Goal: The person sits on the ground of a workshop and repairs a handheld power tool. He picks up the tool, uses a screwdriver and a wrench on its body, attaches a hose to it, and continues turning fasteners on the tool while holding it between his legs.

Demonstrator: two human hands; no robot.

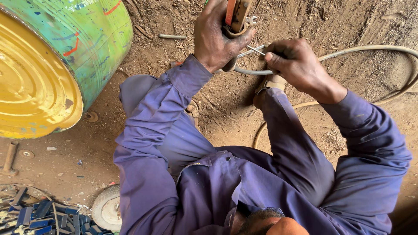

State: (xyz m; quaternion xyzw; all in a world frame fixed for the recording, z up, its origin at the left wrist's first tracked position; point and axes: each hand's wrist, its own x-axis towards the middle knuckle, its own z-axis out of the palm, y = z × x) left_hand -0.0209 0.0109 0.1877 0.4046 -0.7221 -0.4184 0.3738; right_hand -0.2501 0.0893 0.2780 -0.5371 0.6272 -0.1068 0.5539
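My left hand [215, 35] grips a red and brown clamp-like electrode holder [236, 15] near the top of the head view. A grey cable [374, 50] runs from it in a loop over the dirt. My right hand [294, 63] pinches a thin metal rod [256, 50] just right of the holder, its tip close to the holder's jaws. Both arms are in blue-purple coverall sleeves, and my knees are drawn up beneath the hands.
A large green drum with a yellow end [48, 65] lies on its side at the left. A short metal bar [172, 37] lies on the dirt. Blue scrap pieces [30, 215], a small white wheel [106, 208] and a rusty bolt [9, 157] sit at the lower left.
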